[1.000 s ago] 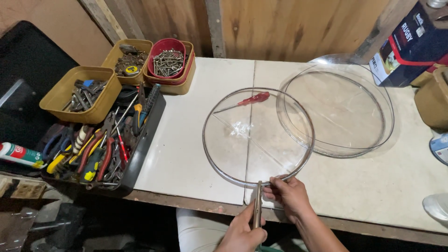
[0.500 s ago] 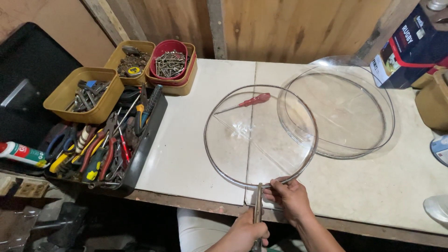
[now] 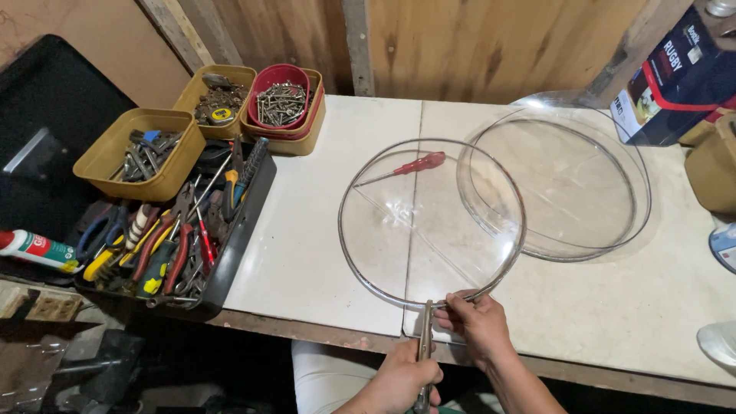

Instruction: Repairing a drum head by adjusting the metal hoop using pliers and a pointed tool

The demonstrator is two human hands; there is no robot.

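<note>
A: Head camera is looking steeply down from the wearer's head, facing forward over the workbench (image 3: 307,253) toward the wooden wall (image 3: 475,46).

B: How near?

A: Sitting close; left hand (image 3: 402,379) and right hand (image 3: 479,326) are crowding the bottom edge. Only one view is running, so nothing is overlapping.

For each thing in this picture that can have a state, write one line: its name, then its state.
Left hand: closed around the metal tool.
Right hand: gripping the near rim of the clear round disc.
Metal tool: held upright, tip at the disc's rim.
Clear round disc: flat on the table.
Clear round dish: empty, open side up.
Red-handled screwdriver: lying down, unheld.
</note>
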